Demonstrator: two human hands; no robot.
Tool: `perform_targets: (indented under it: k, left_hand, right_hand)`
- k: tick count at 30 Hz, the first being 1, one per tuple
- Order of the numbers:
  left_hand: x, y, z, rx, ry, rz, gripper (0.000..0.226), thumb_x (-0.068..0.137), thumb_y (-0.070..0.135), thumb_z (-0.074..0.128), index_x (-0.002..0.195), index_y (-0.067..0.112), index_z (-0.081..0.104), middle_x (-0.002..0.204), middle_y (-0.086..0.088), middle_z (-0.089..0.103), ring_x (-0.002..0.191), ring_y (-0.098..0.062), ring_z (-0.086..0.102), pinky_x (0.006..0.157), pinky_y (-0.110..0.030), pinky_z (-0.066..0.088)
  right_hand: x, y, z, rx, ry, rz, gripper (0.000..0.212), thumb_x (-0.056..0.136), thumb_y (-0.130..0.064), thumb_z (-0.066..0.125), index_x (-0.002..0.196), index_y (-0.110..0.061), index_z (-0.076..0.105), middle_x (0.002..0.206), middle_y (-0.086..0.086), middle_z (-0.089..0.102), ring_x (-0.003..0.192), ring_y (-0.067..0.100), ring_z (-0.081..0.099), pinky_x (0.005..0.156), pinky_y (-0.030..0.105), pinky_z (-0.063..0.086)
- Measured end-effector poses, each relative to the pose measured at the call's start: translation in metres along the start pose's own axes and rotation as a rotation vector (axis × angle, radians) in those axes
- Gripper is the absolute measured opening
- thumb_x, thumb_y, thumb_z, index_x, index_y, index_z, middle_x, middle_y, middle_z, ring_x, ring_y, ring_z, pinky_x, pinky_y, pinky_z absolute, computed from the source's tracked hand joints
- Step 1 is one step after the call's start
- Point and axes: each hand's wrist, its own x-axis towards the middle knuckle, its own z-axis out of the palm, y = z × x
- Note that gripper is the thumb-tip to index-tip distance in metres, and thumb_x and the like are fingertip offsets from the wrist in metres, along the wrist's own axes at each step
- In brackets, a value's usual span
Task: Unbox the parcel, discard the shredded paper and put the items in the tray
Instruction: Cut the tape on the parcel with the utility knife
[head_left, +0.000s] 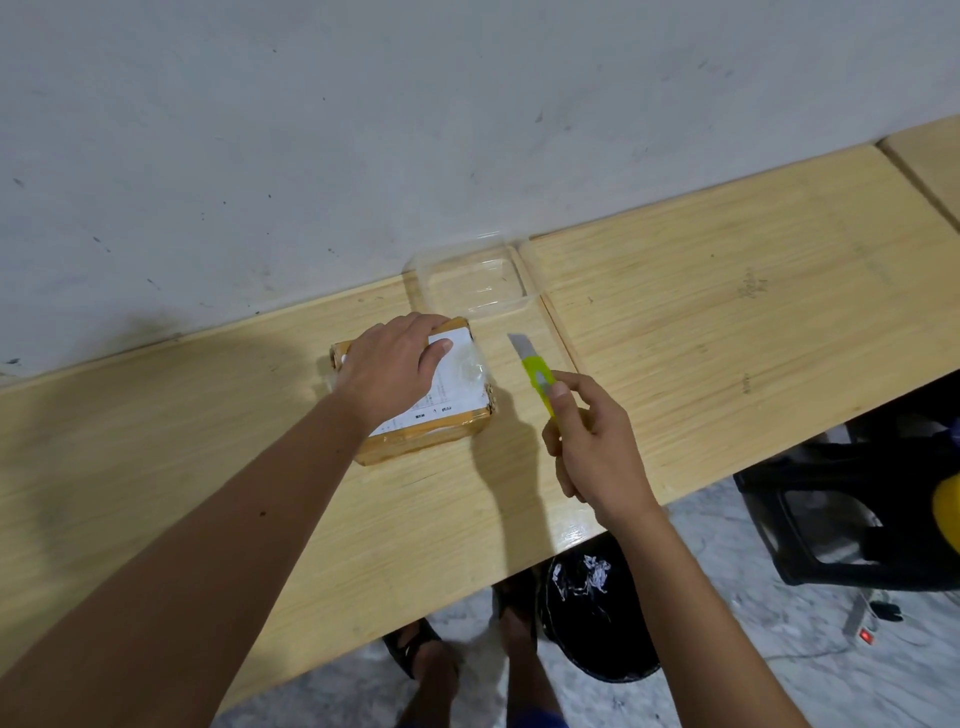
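A small cardboard parcel (457, 410), wrapped in clear tape with a white label on top, lies on the wooden table (727, 322). My left hand (387, 371) rests flat on the parcel's top, pressing on it. My right hand (592, 441) holds a yellow-green utility knife (535, 374) just right of the parcel, blade extended and pointing away from me, above the table. A clear plastic tray (475, 283) stands behind the parcel, near the wall.
A black bin (592, 623) with white scraps in it stands on the floor under the table's front edge, beside my sandalled feet. A black stool (852, 509) is at the right. A second table (930, 161) adjoins at the far right.
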Motion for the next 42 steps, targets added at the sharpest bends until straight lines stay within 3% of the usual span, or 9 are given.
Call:
perform_targets:
  k: [5,11,18,25,29,32,36,39,42]
  left_hand:
    - [-0.001,0.002,-0.001,-0.002,-0.019,-0.009,0.041,0.109,0.041,0.042,0.143,0.023,0.056,0.135,0.004,0.067,0.12,-0.023,0.063,0.094,-0.038,0.046]
    - [-0.001,0.002,-0.005,-0.003,-0.031,-0.019,0.041,0.109,0.041,0.041,0.144,0.024,0.055,0.137,0.004,0.066,0.122,-0.023,0.063,0.096,-0.039,0.046]
    - [-0.001,0.002,-0.006,-0.016,-0.048,-0.032,0.041,0.109,0.042,0.041,0.144,0.025,0.055,0.138,0.006,0.065,0.123,-0.023,0.062,0.098,-0.04,0.047]
    - [-0.002,0.0,-0.005,-0.04,-0.051,-0.045,0.042,0.108,0.045,0.043,0.145,0.028,0.054,0.139,0.006,0.065,0.123,-0.024,0.063,0.099,-0.041,0.047]
    - [-0.002,-0.001,-0.004,-0.033,-0.025,-0.032,0.041,0.107,0.042,0.046,0.143,0.025,0.057,0.134,0.002,0.068,0.119,-0.027,0.065,0.097,-0.041,0.047]
    - [-0.002,0.002,-0.004,-0.036,-0.033,-0.031,0.042,0.107,0.042,0.045,0.144,0.025,0.057,0.135,0.002,0.067,0.121,-0.026,0.063,0.099,-0.041,0.046]
    - [-0.003,0.003,-0.007,-0.041,-0.037,-0.019,0.043,0.108,0.043,0.045,0.146,0.025,0.055,0.137,0.002,0.066,0.123,-0.025,0.062,0.1,-0.041,0.046]
    - [-0.002,0.001,-0.005,-0.043,-0.035,-0.018,0.044,0.108,0.043,0.044,0.146,0.024,0.055,0.136,0.001,0.066,0.121,-0.026,0.062,0.101,-0.041,0.045]
    - [-0.002,0.0,-0.002,-0.045,-0.025,-0.016,0.044,0.107,0.043,0.044,0.145,0.023,0.055,0.134,0.001,0.067,0.121,-0.027,0.062,0.101,-0.042,0.044]
  right_hand:
    - [0.001,-0.017,0.001,0.329,-0.162,-0.007,0.029,0.11,-0.025,0.049,0.132,-0.036,0.065,0.075,0.002,0.053,0.037,0.013,0.033,0.042,0.017,0.026]
    - [0.0,-0.027,-0.001,0.602,-0.337,-0.053,0.06,0.104,-0.001,0.041,0.158,-0.025,0.039,0.1,0.006,0.054,0.064,0.012,0.042,0.048,0.024,0.04]
    - [0.003,-0.022,0.002,0.768,-0.354,0.022,0.074,0.087,0.004,0.045,0.157,-0.021,0.041,0.108,0.009,0.058,0.074,0.017,0.053,0.053,0.029,0.047]
    - [0.011,-0.014,0.017,0.453,-0.098,-0.044,0.055,0.093,-0.01,0.067,0.14,-0.036,0.055,0.104,0.001,0.054,0.054,0.016,0.05,0.043,0.028,0.041]
    - [0.017,-0.008,0.021,0.324,0.091,-0.076,0.035,0.087,-0.014,0.078,0.117,-0.03,0.067,0.101,-0.005,0.058,0.046,0.02,0.052,0.044,0.033,0.047]
    - [0.025,-0.002,0.019,0.257,0.184,-0.102,0.027,0.088,-0.015,0.077,0.113,-0.026,0.069,0.093,-0.021,0.065,0.054,0.022,0.064,0.053,0.038,0.058]
    - [0.044,0.013,0.012,0.09,0.278,-0.137,0.025,0.088,-0.028,0.076,0.111,-0.037,0.069,0.105,-0.014,0.07,0.089,0.029,0.068,0.066,0.043,0.062]
    - [0.067,0.031,0.0,-0.058,0.389,-0.173,0.026,0.089,-0.029,0.075,0.115,-0.033,0.07,0.108,-0.013,0.061,0.09,0.004,0.06,0.075,0.024,0.053]
    - [0.093,0.05,-0.018,-0.145,0.469,-0.134,0.027,0.091,-0.025,0.074,0.118,-0.025,0.072,0.11,0.0,0.056,0.088,0.005,0.056,0.078,0.017,0.048]
